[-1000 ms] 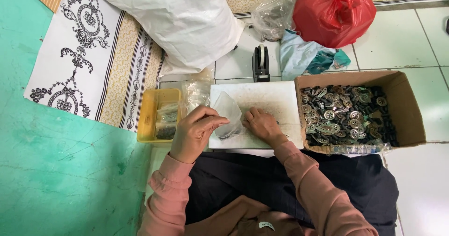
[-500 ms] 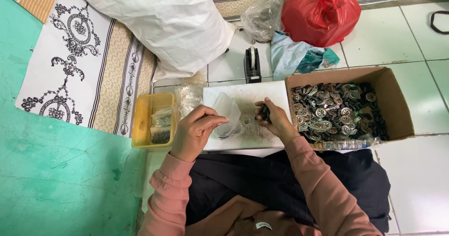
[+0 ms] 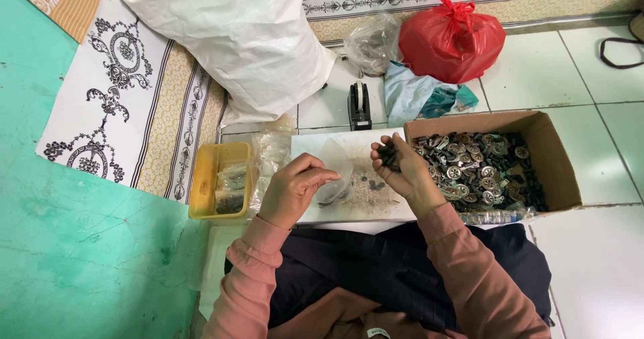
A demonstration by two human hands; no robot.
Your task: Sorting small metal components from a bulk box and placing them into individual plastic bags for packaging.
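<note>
Metal and dark, the small parts (image 3: 388,156) lie cupped in the right hand (image 3: 402,171), just beside the cardboard box (image 3: 557,158) — light, hard, easy to spill. Left hand (image 3: 295,190) pinches the thin clear bag (image 3: 335,174) at its mouth — soft, slippery; best held by the rim.

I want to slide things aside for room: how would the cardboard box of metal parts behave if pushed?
The cardboard box is filled with small metal parts, so it is probably heavy for its size. Low and wide on smooth tile, it would likely slide rather than tip. Its thin walls may bow.
</note>
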